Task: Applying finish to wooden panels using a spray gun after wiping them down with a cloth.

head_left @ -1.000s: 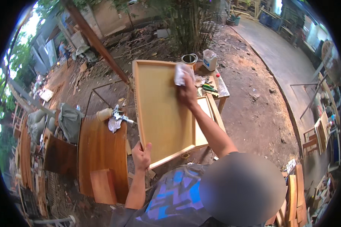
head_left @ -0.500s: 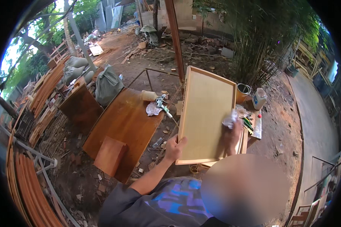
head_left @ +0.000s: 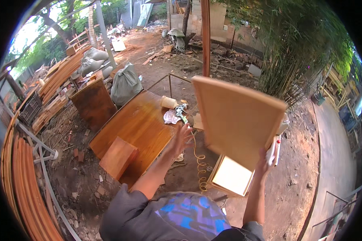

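Observation:
My right hand (head_left: pixel 264 160) grips the lower right edge of a raised pale wooden tray-like panel (head_left: pixel 237 116), with something white, apparently the cloth (head_left: pixel 272 154), against it. My left hand (head_left: pixel 181 138) is open with fingers apart, left of the panel and off it, just below a spray gun (head_left: pixel 181 112) with a coiled yellow hose (head_left: pixel 201 160). The gun rests by a crumpled white wad (head_left: pixel 171 116) and beige container (head_left: pixel 169 102) on a varnished wooden board (head_left: pixel 128 122). Beneath the panel stands another framed piece (head_left: pixel 231 176) with a pale inner face.
A small wooden box (head_left: pixel 118 156) sits on the board. A grey sack (head_left: pixel 124 84), stacked planks (head_left: pixel 24 176) and a dark board (head_left: pixel 92 104) are on the left. A wooden post (head_left: pixel 206 36) and bamboo (head_left: pixel 285 64) stand behind; a concrete path (head_left: pixel 334 148) runs along the right.
My left hand has let go of the panel and opened. My right hand has gone from wiping its surface to gripping its edge. The panel is tilted and shifted right; the view has shifted too.

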A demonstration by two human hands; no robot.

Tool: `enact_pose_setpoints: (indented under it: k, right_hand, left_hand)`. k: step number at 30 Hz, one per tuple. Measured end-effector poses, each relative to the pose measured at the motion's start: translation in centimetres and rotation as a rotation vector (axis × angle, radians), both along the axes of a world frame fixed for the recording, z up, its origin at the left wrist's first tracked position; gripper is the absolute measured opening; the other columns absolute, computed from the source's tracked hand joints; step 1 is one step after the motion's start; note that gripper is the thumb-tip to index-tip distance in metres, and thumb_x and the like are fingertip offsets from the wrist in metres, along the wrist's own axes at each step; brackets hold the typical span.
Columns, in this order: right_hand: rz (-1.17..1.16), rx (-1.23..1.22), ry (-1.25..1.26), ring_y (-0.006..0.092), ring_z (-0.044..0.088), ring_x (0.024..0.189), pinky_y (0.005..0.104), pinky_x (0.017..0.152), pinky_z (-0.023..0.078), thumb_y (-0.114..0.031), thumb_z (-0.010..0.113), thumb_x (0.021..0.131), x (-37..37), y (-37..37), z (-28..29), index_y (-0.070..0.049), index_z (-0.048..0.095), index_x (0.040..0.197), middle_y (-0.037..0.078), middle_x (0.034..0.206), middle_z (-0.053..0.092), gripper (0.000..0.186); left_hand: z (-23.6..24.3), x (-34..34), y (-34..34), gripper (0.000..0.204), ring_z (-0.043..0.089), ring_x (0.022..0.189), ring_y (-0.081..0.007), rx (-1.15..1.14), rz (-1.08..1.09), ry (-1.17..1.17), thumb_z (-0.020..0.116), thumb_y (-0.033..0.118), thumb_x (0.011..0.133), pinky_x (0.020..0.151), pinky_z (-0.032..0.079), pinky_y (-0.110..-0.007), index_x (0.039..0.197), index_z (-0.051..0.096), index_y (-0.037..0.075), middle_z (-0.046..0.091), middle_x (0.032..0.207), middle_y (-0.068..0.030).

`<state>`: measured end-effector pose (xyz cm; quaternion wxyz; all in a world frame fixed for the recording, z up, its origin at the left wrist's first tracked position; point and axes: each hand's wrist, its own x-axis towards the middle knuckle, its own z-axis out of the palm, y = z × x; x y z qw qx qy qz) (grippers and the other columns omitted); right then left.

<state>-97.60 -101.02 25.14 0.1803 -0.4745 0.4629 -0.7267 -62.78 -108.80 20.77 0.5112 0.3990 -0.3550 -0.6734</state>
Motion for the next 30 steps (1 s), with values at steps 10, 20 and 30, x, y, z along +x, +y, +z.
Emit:
enact_pose_setpoints:
  k: [10, 20, 30]
  right_hand:
    - [0.476, 0.054, 1.197, 0.0373, 0.04, 0.141, 0.0526, 0.114, 0.029, -0.032, 0.066, 0.081, 5.9, 7.3, -2.7, -0.013, 0.052, 0.142, 0.012, 0.15, 0.048, 0.066]
    - [0.195, -0.087, 0.845, 0.0413, 0.014, 0.152, 0.054, 0.123, 0.007, -0.035, 0.048, 0.092, 17.0, -7.0, -2.7, -0.006, 0.032, 0.155, 0.02, 0.163, 0.024, 0.071]
    - [0.431, -0.335, -0.334, 0.0194, 0.065, 0.083, 0.031, 0.07, 0.054, -0.004, 0.052, 0.087, 12.5, -10.4, -3.9, -0.001, 0.066, 0.105, 0.012, 0.096, 0.066, 0.023]
  left_hand:
    - [2.3, 0.9, 0.8, 0.07, 0.057, 0.125, -0.0338, 0.129, -0.128, 0.425, 0.059, 0.049, 0.096, 0.104, 0.048, -0.049, 0.142, 0.045, -0.002, 0.055, 0.139, -0.0213]
    - [-0.3, -2.4, 5.4, 0.053, 0.067, 0.105, -0.0214, -0.018, -0.144, 0.385, 0.066, 0.037, 0.095, 0.094, 0.053, -0.035, 0.133, 0.055, 0.002, 0.067, 0.119, -0.0106]
    - [2.2, 0.8, 10.3, 0.044, 0.066, 0.098, -0.0186, -0.303, 0.036, 0.024, 0.076, 0.022, 0.086, 0.084, 0.053, -0.032, 0.121, 0.061, -0.001, 0.067, 0.112, -0.0085]
